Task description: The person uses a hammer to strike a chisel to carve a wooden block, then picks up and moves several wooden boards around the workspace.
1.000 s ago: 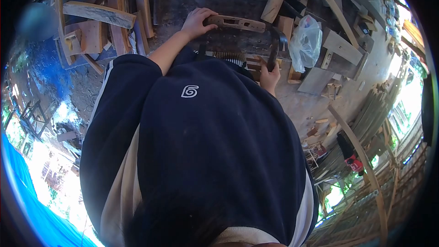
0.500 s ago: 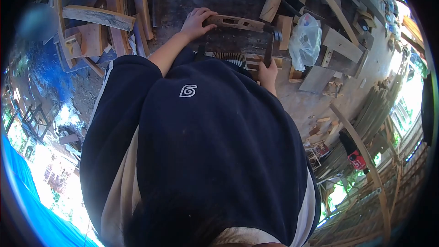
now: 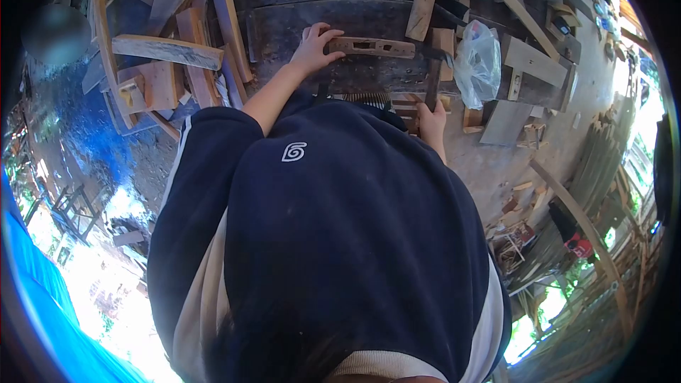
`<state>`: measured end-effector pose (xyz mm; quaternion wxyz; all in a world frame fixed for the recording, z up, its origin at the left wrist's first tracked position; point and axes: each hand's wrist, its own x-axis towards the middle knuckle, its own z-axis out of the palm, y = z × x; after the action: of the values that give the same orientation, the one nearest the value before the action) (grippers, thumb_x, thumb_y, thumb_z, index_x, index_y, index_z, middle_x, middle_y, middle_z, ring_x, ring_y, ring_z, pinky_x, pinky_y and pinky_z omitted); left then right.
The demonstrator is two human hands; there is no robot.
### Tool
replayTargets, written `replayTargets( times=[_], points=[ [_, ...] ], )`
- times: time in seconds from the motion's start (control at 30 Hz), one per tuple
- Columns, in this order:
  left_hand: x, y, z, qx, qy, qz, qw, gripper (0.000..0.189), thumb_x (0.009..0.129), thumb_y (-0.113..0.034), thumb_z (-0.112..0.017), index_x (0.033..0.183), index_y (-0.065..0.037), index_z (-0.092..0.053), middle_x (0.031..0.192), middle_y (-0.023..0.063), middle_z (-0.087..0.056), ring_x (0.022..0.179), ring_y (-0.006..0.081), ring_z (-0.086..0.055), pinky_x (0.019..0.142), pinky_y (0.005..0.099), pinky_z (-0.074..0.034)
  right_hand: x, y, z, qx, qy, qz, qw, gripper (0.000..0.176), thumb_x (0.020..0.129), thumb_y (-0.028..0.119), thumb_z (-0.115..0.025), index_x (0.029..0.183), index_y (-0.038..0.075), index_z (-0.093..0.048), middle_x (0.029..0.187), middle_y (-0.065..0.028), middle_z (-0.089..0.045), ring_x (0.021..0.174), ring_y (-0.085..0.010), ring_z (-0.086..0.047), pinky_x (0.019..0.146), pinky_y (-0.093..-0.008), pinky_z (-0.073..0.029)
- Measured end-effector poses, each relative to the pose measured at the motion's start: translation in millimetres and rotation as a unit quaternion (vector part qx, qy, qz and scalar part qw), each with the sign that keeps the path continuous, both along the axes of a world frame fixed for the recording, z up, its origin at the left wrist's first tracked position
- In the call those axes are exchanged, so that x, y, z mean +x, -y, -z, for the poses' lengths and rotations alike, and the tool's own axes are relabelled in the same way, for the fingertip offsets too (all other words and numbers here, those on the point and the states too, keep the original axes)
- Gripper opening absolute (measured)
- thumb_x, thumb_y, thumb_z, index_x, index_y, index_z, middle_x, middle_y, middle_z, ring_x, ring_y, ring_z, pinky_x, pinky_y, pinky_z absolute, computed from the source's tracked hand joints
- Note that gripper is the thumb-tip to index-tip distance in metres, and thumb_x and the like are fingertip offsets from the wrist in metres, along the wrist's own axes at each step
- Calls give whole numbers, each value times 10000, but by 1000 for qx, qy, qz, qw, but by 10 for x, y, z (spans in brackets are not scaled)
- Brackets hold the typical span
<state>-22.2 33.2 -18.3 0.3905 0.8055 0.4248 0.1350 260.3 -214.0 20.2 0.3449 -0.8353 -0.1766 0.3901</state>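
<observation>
My left hand grips the left end of a slotted wooden piece, the thumb along its near edge and the fingers on the far side. Slots are cut through the piece, which lies crosswise above the dark work surface. In my right hand is a hammer, held by its dark handle. The hammer's head is up beside the right end of the slotted piece.
A clear plastic bag lies right of the hammer, near flat boards. One short wooden block rests beyond the slotted piece. Planks and offcuts are piled at left on the dark work surface.
The view has shifted slightly. My right hand has moved a little to the right with the hammer. The fingers of my left hand have loosened slightly around the piece's end.
</observation>
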Motion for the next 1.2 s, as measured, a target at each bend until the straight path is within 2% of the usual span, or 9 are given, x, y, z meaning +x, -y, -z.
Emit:
replayTargets(
  times=[0.23,0.37,0.43,0.5,0.53,0.57,0.67,1.07,1.2],
  points=[
    [-286,-393,-1724,-65,275,-22,959,427,883,-261,-725,1274,-111,-645,1117,109,-669,1035,236,-633,935,365,-479,-114,102,-666,-69,-166,41,983,139,883,115,-600,986,49,-533,685,-37,-532,515,-152,-534,437,-340,-455],
    [-868,-445,-3000,216,497,8,841,437,970,-419,-591,1174,-38,-653,1026,144,-668,931,254,-634,832,465,-496,-134,153,-603,-127,-242,15,962,139,906,125,-581,954,61,-468,716,-46,-522,536,-167,-534,451,-350,-473],
    [-1097,-531,-3845,236,560,205,768,400,939,-601,-565,1130,-267,-672,879,-28,-604,870,195,-583,744,397,-452,-151,79,-653,-141,-235,-3,962,154,913,122,-578,980,63,-453,730,-52,-527,549,-170,-544,459,-354,-482],
    [-1482,-310,-4436,319,473,214,793,41,915,-390,-636,929,-402,-673,791,-157,-582,788,25,-544,734,252,-374,-189,-29,-761,-155,-230,-20,960,171,919,119,-576,1006,64,-438,743,-57,-532,563,-174,-554,466,-357,-491],
    [-1718,-275,-4736,292,383,259,837,130,868,-249,-653,857,-376,-682,817,-176,-615,757,0,-538,685,248,-398,-174,-113,-832,-183,-225,-38,956,175,925,113,-569,1014,65,-426,744,-61,-534,564,-177,-556,472,-362,-500],
    [-1875,-210,-4777,297,384,265,833,130,868,-249,-653,857,-376,-682,817,-176,-615,757,0,-538,685,248,-398,-136,-186,-852,-208,-218,-56,952,180,931,107,-562,1022,65,-413,745,-66,-535,565,-181,-559,477,-366,-508],
    [-2049,-131,-4794,393,663,229,594,134,833,-177,-668,788,-302,-655,826,-161,-647,761,7,-574,641,249,-428,21,-268,-818,-216,-256,-54,941,177,939,100,-557,1038,45,-421,754,-75,-534,572,-188,-563,483,-375,-518],
    [-1284,-284,-4970,248,585,408,655,229,932,-354,-611,1149,-296,-567,1101,-88,-521,944,77,-513,658,269,-421,164,-452,-929,-274,-246,-88,926,166,923,97,-575,1009,-15,-489,727,-83,-534,559,-186,-569,455,-380,-520],
    [-985,-321,-5073,195,534,468,677,342,968,-419,-590,1281,-294,-535,1201,-61,-476,1011,102,-490,664,276,-418,181,-443,-881,-277,-265,-112,917,317,931,96,-546,1205,29,-402,789,-98,-517,597,-195,-562,483,-389,-520]
  ],
)
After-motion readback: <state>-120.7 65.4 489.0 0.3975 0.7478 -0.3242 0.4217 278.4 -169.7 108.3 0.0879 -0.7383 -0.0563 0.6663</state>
